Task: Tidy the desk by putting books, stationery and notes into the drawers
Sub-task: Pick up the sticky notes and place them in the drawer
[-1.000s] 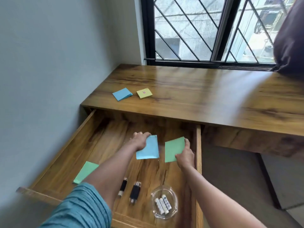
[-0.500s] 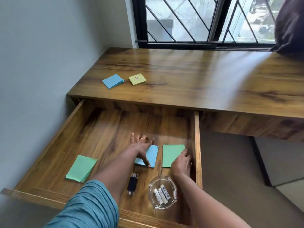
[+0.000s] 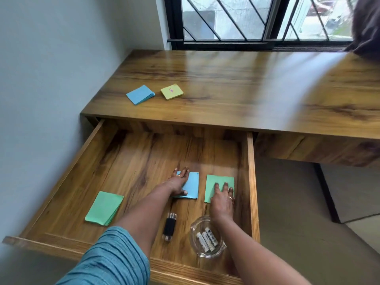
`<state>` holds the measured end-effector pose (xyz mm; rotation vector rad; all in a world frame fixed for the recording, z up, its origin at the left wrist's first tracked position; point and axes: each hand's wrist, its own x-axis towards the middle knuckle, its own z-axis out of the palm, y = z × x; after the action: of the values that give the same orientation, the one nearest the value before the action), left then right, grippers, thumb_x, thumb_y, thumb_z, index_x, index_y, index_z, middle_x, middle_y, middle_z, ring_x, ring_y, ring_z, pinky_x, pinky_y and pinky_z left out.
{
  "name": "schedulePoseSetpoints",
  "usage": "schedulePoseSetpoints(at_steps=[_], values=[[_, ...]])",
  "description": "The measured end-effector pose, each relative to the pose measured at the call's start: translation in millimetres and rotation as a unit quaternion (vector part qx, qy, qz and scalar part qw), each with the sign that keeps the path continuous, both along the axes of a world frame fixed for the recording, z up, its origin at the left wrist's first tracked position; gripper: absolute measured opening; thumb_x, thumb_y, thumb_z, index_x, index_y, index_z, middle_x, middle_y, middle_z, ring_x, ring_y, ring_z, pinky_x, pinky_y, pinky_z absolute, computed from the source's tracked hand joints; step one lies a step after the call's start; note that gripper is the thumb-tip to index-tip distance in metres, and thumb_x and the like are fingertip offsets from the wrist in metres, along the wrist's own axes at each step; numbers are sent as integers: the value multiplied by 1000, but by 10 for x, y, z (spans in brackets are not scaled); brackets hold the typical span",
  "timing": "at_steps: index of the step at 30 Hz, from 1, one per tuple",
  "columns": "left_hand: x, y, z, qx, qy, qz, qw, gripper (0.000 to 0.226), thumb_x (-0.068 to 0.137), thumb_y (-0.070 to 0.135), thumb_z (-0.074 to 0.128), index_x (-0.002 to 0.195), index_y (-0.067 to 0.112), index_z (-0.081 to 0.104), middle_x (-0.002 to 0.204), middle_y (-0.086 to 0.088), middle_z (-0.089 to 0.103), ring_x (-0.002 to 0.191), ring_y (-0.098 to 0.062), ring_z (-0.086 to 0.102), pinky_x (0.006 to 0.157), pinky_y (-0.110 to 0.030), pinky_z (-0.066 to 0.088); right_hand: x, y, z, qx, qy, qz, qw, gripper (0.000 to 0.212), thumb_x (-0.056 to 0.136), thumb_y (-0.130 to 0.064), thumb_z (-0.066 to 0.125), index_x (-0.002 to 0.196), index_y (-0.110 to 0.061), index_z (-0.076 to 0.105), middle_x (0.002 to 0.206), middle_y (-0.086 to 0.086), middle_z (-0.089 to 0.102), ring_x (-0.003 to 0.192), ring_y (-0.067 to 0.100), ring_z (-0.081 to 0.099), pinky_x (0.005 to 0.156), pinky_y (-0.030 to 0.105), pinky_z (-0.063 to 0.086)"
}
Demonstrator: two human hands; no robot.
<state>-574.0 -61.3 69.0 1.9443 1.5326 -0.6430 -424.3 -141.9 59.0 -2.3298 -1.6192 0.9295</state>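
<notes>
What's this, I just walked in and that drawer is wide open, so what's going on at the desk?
A person is putting sticky-note pads into the open drawer. The left hand lies flat on a light blue pad and the right hand presses a green pad beside it, fingers straight on both. A second green pad lies at the drawer's front left. A blue stack and a yellow pad are on the desktop, not yet put away.

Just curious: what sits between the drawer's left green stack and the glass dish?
Head view: the person's left forearm crosses there, and a small black tube lies beside it.
</notes>
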Motion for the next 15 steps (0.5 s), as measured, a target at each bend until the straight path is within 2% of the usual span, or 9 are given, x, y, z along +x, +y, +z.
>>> schedulePoseSetpoints(at_steps=[5, 9, 11, 13, 15], values=[[6, 0, 41, 4, -11, 8, 1000, 85, 96, 18, 52, 151, 14, -13, 157, 0, -23, 145, -27, -21, 119, -41, -3, -20, 8, 66, -12, -8, 3, 1000, 61, 96, 6, 23, 151, -18, 15, 159, 12, -1, 147, 32, -1, 115, 47, 25], [-78, -6, 175, 47, -81, 49, 994, 76, 97, 7, 47, 152, 13, -5, 159, -2, -16, 147, -24, -14, 120, -35, -1, -75, 151, 232, 30, -65, 30, 997, 55, 97, -3, 38, 149, -16, 23, 158, 16, 10, 146, 36, 8, 117, 45, 22], [-201, 68, 303, 109, -126, 78, 983, 66, 97, 0, 43, 153, 12, 10, 161, -4, 0, 149, -22, 4, 119, -27, 8, -158, 334, 356, 66, -89, 41, 993, 46, 97, -9, 42, 143, -15, 37, 157, 14, 18, 145, 35, 15, 118, 43, 23], [-413, 235, 457, 179, -175, 155, 956, 54, 98, -1, 38, 149, 14, 29, 155, -8, 29, 141, -21, 32, 112, -23, 26, -286, 589, 504, 119, -106, 48, 986, 33, 97, -11, 42, 128, -13, 54, 151, 14, 34, 141, 33, 28, 113, 42, 30], [-678, 481, 620, 243, -187, 230, 924, 49, 97, 2, 35, 143, 18, 42, 140, -9, 52, 128, -23, 50, 104, -26, 39, -438, 917, 658, 190, -118, 63, 973, 25, 95, -13, 45, 111, -10, 64, 129, 13, 57, 124, 32, 49, 101, 39, 40]])
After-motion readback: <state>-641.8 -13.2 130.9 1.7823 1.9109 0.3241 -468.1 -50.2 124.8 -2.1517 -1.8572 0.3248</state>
